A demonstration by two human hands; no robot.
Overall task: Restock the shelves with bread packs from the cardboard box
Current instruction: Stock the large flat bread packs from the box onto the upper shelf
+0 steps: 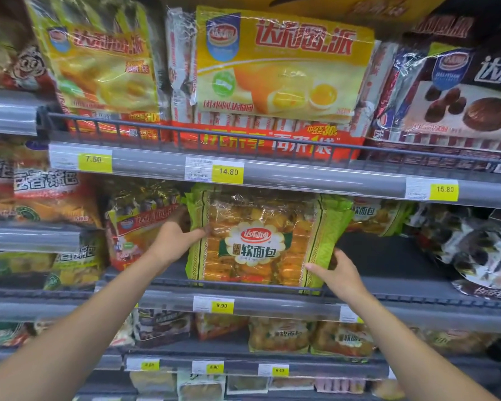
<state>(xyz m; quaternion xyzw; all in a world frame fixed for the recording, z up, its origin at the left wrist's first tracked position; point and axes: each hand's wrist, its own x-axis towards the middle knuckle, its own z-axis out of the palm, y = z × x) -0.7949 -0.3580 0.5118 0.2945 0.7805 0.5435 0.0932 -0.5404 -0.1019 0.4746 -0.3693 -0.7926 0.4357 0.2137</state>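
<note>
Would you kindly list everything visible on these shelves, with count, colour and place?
green bread pack: one, green with orange bread, middle shelf centre, upright.
yellow pie packs: two, yellow, top shelf, left and centre.
brown pie pack: one, dark brown, top shelf right.
small bread packs: at least two, green-orange, shelf below.
price tags: several, yellow, on shelf rails.
left hand: one, holds the green bread pack's left edge.
right hand: one, holds its lower right corner.

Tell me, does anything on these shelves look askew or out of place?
The left yellow pack on the upper shelf leans sideways, while its neighbour stands straight. Right of the green bread pack, the middle shelf lies bare.
</note>
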